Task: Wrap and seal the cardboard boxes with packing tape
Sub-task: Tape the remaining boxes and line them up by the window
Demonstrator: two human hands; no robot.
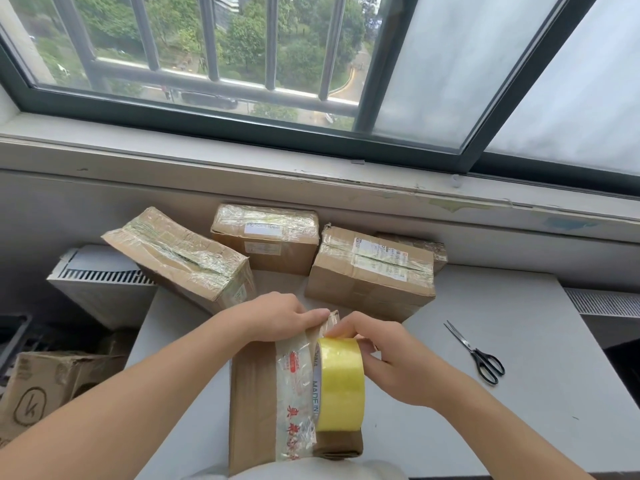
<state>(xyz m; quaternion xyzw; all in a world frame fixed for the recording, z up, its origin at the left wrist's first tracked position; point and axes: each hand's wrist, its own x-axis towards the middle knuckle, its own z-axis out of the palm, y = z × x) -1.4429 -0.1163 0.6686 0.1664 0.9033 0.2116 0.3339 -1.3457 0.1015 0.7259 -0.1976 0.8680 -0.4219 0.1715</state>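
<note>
A brown cardboard box (252,403) lies lengthwise on the grey table (519,427) right in front of me, with an old strip of printed clear tape along its top. A yellow roll of packing tape (341,382) stands on edge on the box. My right hand (388,355) grips the roll from the right, fingers curled over its top. My left hand (280,317) rests on the box's far end, fingertips pressing down beside the roll. Three taped boxes stand behind: one tilted at left (180,258), one in the middle (266,237), one at right (374,271).
Black-handled scissors (478,355) lie on the table to the right. An open carton (45,386) marked with a circled sign sits on the floor at left, beside a white radiator (97,282). A window sill (311,174) runs behind the boxes.
</note>
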